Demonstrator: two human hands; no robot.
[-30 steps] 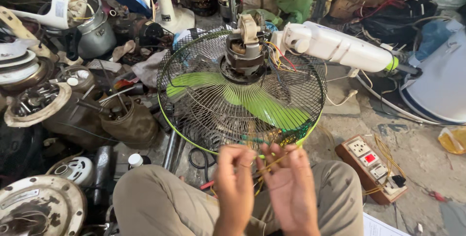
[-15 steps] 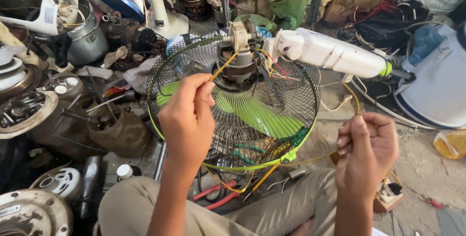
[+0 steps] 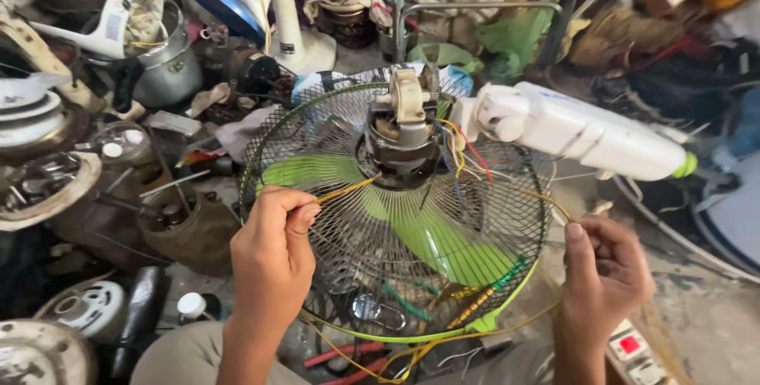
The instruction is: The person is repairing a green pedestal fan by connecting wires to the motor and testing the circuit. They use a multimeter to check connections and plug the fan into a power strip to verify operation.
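Note:
A fan head lies face down before me: a wire grille (image 3: 507,219) with a green rim, green blades (image 3: 443,246) inside, and the bare motor (image 3: 400,135) on top with coloured wires spilling out. My left hand (image 3: 273,254) pinches a yellow wire (image 3: 344,189) that runs from the motor. My right hand (image 3: 606,270) is closed on the other stretch of thin yellow wire (image 3: 546,199), which loops under the grille's near edge. The white fan neck (image 3: 578,131) sticks out to the right of the motor.
Scrap fan parts crowd the left: a metal pot (image 3: 170,72), a white fan stand (image 3: 297,32), round motor housings (image 3: 36,349) and a brown casing (image 3: 190,230). A power strip (image 3: 637,353) with a red switch lies by my right wrist. Green cloth (image 3: 507,40) lies behind.
My hands were together at the grille's near edge, then spread apart. Now the left hand has dropped lower along the yellow wire, and the right hand has lowered and turned.

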